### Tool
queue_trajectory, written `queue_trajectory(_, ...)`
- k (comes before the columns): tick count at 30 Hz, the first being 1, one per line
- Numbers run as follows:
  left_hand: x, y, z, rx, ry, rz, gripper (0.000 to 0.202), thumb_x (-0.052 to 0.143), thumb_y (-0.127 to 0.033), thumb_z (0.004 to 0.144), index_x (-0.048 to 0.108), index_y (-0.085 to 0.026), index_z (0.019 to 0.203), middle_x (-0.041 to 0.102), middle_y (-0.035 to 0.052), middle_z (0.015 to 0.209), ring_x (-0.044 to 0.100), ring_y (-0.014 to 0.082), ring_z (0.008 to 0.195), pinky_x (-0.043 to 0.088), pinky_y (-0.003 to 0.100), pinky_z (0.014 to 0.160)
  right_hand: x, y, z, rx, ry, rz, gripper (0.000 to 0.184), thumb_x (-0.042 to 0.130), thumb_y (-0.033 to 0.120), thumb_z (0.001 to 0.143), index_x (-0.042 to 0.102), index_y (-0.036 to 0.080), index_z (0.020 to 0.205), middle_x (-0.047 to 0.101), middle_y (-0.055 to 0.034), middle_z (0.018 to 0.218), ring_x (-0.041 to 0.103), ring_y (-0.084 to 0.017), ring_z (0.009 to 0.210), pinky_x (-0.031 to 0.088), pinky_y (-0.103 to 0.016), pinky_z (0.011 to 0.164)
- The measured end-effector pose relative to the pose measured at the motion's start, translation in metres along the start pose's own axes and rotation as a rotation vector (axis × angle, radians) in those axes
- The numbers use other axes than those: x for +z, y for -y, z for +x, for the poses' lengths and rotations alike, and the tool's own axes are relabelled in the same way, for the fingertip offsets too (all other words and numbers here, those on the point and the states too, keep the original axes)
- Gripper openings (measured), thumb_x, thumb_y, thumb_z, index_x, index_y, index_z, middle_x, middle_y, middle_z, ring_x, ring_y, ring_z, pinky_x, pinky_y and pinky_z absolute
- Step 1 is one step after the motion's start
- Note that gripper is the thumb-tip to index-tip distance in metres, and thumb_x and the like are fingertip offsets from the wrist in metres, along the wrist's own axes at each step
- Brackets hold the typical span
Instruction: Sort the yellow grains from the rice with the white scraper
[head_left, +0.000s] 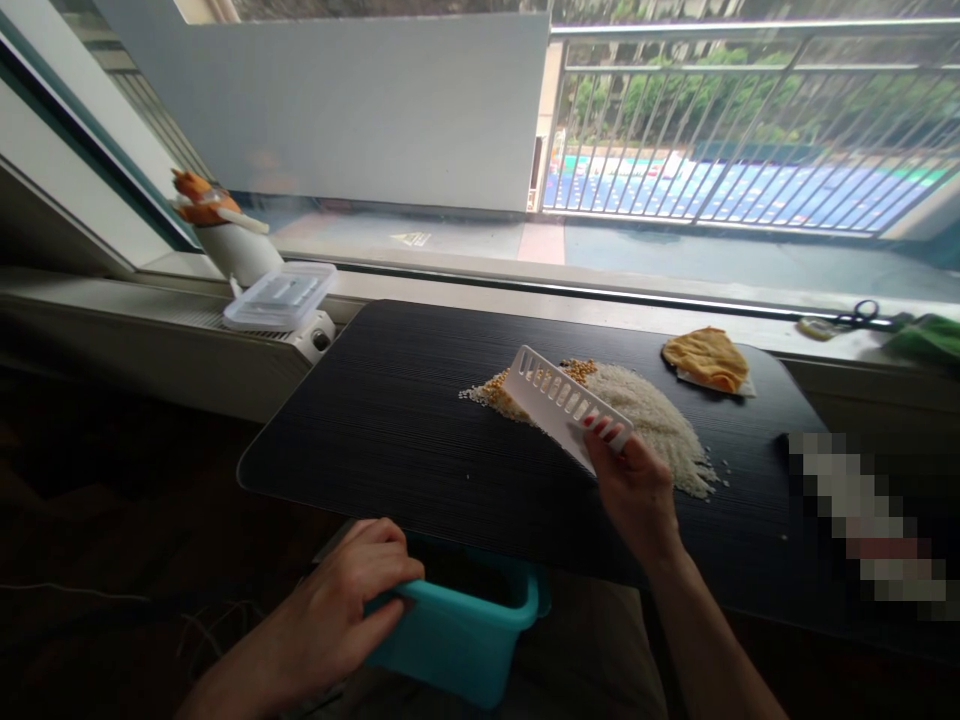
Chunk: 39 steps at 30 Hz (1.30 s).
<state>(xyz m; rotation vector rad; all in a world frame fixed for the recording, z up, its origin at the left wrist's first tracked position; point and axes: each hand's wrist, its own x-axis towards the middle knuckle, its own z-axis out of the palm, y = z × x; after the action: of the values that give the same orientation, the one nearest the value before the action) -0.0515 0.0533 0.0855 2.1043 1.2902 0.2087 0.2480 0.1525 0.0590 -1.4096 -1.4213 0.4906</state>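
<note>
My right hand grips one end of a white slotted plastic panel, which stands tilted on edge against a heap of rice. Yellow kernels that look like corn or beans lie at the far left part of the heap, partly hidden by the panel. Below the table's front edge, my left hand is closed around the rim of a turquoise plastic bin. The bin's inside is dark, so its contents cannot be made out.
The heap lies on a dark table. A folded yellow cloth rests at the back right. On the radiator at left are a clear plastic lid and a white container. Scissors lie on the sill beneath the window.
</note>
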Motion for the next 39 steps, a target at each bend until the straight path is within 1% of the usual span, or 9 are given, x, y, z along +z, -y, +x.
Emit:
queue_trajectory(11,0.0,0.0,0.001,-0.006,0.002,-0.002,0.027,0.05,-0.003,0.08,0.064,-0.022,0.094,0.063,0.0011,0.093,0.051,0.0207,0.103,0.041,0.031,0.092,0.007,0.003,-0.008,-0.05,0.082,0.089,0.014,0.062,0.027,0.086,0.072,0.019,0.092,0.074,-0.0022,0.081,0.07,-0.016,0.071,0.055,-0.024,0.067)
queue_trajectory(14,0.0,0.0,0.0,-0.011,0.0,-0.003,0.026,0.052,-0.005,0.082,0.065,-0.023,0.096,0.064,0.0007,0.096,0.051,0.0204,0.106,0.041,0.03,0.093,0.003,0.005,-0.011,-0.059,0.058,0.105,0.013,0.062,0.026,0.086,0.072,0.021,0.093,0.075,-0.0021,0.086,0.071,-0.016,0.077,0.055,-0.025,0.071)
queue_trajectory(16,-0.001,-0.001,0.0,-0.007,-0.004,-0.001,0.026,0.052,-0.005,0.082,0.065,-0.023,0.096,0.065,0.0003,0.096,0.051,0.02,0.107,0.041,0.029,0.093,-0.002,0.007,-0.016,-0.064,0.073,0.116,0.014,0.063,0.025,0.086,0.072,0.023,0.096,0.075,-0.0017,0.089,0.071,-0.016,0.081,0.055,-0.024,0.073)
queue_trajectory(20,-0.002,-0.003,0.0,-0.003,-0.027,0.006,0.026,0.052,-0.005,0.083,0.066,-0.023,0.095,0.066,0.0009,0.098,0.053,0.0197,0.107,0.043,0.028,0.091,-0.014,0.014,-0.028,-0.086,0.215,0.126,0.015,0.063,0.024,0.086,0.073,0.024,0.097,0.076,-0.0017,0.089,0.072,-0.017,0.079,0.057,-0.024,0.071)
queue_trajectory(26,-0.005,-0.003,0.001,0.014,-0.03,-0.006,0.021,0.052,-0.008,0.086,0.066,-0.022,0.093,0.065,0.0018,0.093,0.053,0.0204,0.104,0.043,0.03,0.09,-0.031,0.021,-0.037,-0.054,0.31,0.057,0.015,0.063,0.026,0.084,0.075,0.022,0.094,0.077,-0.0032,0.088,0.072,-0.02,0.077,0.059,-0.027,0.072)
queue_trajectory(29,-0.007,0.0,-0.001,0.021,-0.04,-0.021,0.019,0.052,-0.008,0.086,0.065,-0.021,0.09,0.063,0.0017,0.089,0.053,0.0199,0.1,0.044,0.029,0.087,-0.04,0.024,-0.037,-0.041,0.412,0.054,0.016,0.064,0.027,0.084,0.075,0.022,0.094,0.077,-0.0034,0.088,0.072,-0.02,0.077,0.058,-0.025,0.07)
queue_trajectory(33,-0.011,0.005,-0.005,-0.013,-0.053,-0.031,0.021,0.051,-0.004,0.082,0.064,-0.02,0.086,0.059,0.0017,0.091,0.053,0.0183,0.094,0.044,0.027,0.082,-0.047,0.028,-0.038,0.029,0.569,0.112,0.016,0.064,0.027,0.085,0.075,0.022,0.094,0.077,-0.0034,0.085,0.072,-0.019,0.073,0.059,-0.023,0.066)
queue_trajectory(35,-0.012,0.006,-0.007,-0.023,-0.058,-0.023,0.023,0.05,-0.002,0.081,0.064,-0.02,0.087,0.059,0.0015,0.09,0.052,0.0182,0.093,0.044,0.027,0.081,-0.047,0.027,-0.038,0.057,0.554,0.135,0.016,0.064,0.029,0.084,0.075,0.022,0.094,0.077,-0.0046,0.087,0.072,-0.02,0.073,0.059,-0.025,0.066)
queue_trajectory(39,-0.014,0.008,-0.009,0.011,-0.06,0.0,0.021,0.05,-0.005,0.084,0.064,-0.02,0.088,0.06,0.0013,0.086,0.052,0.0192,0.094,0.042,0.03,0.084,-0.041,0.02,-0.034,0.082,0.328,0.128,0.017,0.066,0.032,0.083,0.074,0.021,0.094,0.076,-0.0064,0.092,0.072,-0.021,0.08,0.059,-0.027,0.073)
